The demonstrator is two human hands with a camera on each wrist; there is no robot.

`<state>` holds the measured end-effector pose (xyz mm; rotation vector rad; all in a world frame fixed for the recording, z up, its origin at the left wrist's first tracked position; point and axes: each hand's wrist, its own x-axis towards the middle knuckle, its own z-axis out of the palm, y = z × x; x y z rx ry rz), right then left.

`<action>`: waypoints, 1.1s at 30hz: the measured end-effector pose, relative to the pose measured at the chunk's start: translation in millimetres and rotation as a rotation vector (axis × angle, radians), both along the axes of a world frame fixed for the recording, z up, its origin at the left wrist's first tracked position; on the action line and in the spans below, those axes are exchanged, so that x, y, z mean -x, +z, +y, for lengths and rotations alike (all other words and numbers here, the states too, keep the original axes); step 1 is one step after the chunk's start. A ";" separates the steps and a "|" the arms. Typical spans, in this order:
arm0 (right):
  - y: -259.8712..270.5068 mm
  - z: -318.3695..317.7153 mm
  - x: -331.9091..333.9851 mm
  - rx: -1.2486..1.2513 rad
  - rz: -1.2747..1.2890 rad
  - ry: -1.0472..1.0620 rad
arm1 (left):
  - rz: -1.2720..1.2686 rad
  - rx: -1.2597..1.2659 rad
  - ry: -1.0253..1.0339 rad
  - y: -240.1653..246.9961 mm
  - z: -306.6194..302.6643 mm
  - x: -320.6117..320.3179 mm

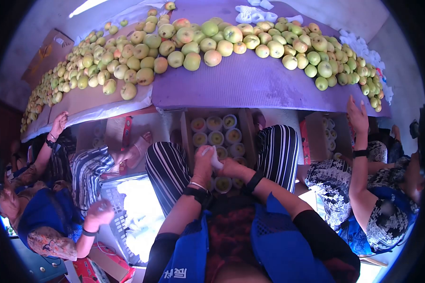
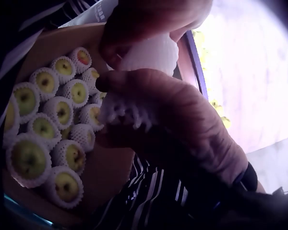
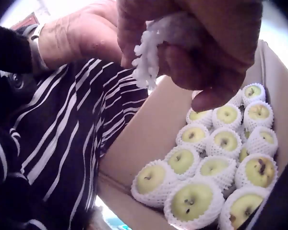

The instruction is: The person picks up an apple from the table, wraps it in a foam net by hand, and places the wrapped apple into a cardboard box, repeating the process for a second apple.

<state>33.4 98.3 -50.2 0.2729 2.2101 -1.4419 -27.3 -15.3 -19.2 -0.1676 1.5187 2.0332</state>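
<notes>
Both my hands meet over an open cardboard box (image 1: 186, 137) that stands between my knees. My left hand (image 1: 204, 159) and right hand (image 1: 230, 166) each grip the same white foam net sleeve (image 1: 216, 161). From the left wrist, the sleeve (image 2: 151, 55) bulges between the left hand (image 2: 182, 110) and the right hand (image 2: 144, 21). From the right wrist, its frayed edge (image 3: 148, 57) hangs below the right hand (image 3: 206, 48), beside the left hand (image 3: 81, 36). Whether fruit is inside the sleeve is hidden. Several netted apples (image 3: 189, 201) fill the box (image 3: 149, 129).
A long table with a purple mat (image 1: 241, 80) carries a heap of loose apples (image 1: 184, 45). One person (image 1: 56, 188) sits at my left and another (image 1: 363, 179) at my right, arm raised. A white crate of foam nets (image 1: 134, 214) stands at left, another box (image 1: 314, 137) at right.
</notes>
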 end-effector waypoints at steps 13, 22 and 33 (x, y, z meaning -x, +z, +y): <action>51.4 -8.9 11.2 0.120 -0.328 -0.125 | -0.103 -0.176 0.137 20.8 9.5 3.8; -3.3 -17.9 10.6 0.145 -0.186 -0.243 | -0.006 -0.091 0.182 22.5 13.7 7.4; -9.7 -21.5 12.4 -0.341 0.373 0.082 | 0.432 0.097 0.003 48.2 14.4 -3.9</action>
